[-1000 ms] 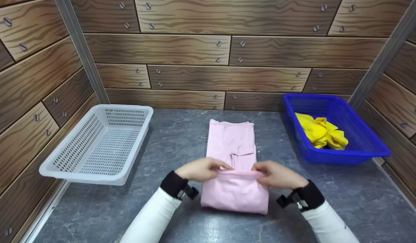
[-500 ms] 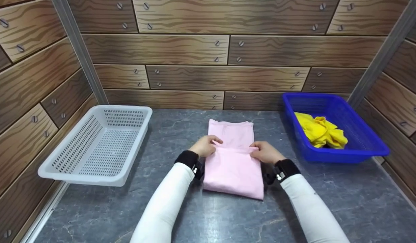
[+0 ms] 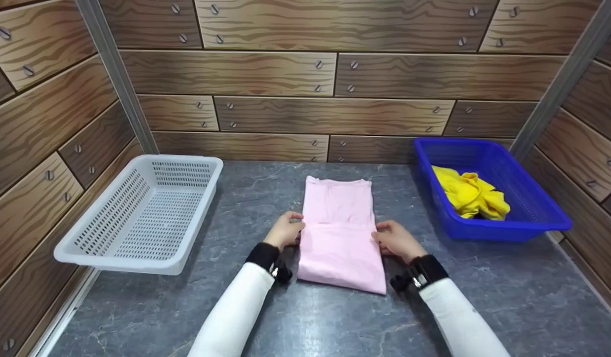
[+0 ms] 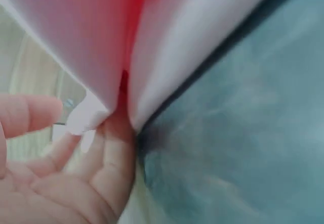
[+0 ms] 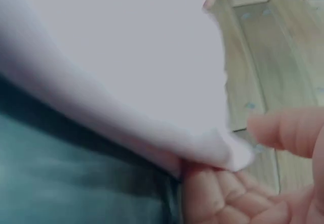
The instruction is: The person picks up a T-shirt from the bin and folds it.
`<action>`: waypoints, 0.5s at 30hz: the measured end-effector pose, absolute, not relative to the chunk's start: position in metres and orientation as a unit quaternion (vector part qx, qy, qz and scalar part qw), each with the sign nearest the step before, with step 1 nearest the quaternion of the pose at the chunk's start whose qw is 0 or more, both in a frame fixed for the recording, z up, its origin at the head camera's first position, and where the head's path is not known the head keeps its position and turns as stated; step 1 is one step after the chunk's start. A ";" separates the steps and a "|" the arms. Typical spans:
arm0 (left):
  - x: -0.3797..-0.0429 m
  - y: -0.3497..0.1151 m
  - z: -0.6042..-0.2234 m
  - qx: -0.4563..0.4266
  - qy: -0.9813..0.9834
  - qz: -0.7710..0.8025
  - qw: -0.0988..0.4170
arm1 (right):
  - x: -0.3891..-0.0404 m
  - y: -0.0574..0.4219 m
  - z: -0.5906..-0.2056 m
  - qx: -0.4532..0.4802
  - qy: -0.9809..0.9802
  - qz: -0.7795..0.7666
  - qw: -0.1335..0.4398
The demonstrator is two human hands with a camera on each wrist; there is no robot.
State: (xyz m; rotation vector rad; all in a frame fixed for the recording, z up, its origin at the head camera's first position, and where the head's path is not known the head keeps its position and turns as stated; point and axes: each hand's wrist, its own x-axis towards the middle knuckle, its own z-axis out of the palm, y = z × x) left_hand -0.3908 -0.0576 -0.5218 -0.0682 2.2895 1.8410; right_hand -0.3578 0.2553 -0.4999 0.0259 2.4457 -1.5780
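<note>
A folded pink garment (image 3: 341, 253) lies lengthwise on the grey table, its near part doubled back over the middle. My left hand (image 3: 284, 231) is at its left edge. In the left wrist view the fingers (image 4: 117, 155) reach in between the cloth layers, and the thumb stands apart from the cloth. At the right edge is my right hand (image 3: 398, 241). Its fingers (image 5: 205, 191) go beneath the pink cloth (image 5: 136, 72) in the right wrist view, with the thumb lifted away. The fingertips of both hands are hidden by the garment.
On the left stands a white perforated basket (image 3: 184, 248) with nothing inside. A blue basket (image 3: 508, 229) at the back right holds a crumpled yellow cloth (image 3: 471, 193). Wood-patterned walls (image 3: 275, 114) enclose the grey table (image 3: 325, 332) at the back and sides.
The hands carried the garment's near part away from the body and laid it over the middle. They then let go of its top edge and moved outward to the sides.
</note>
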 end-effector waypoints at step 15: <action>-0.306 -0.078 -0.502 -0.043 0.731 0.650 0.205 | -0.289 0.273 -0.505 -0.032 0.854 -0.497 0.150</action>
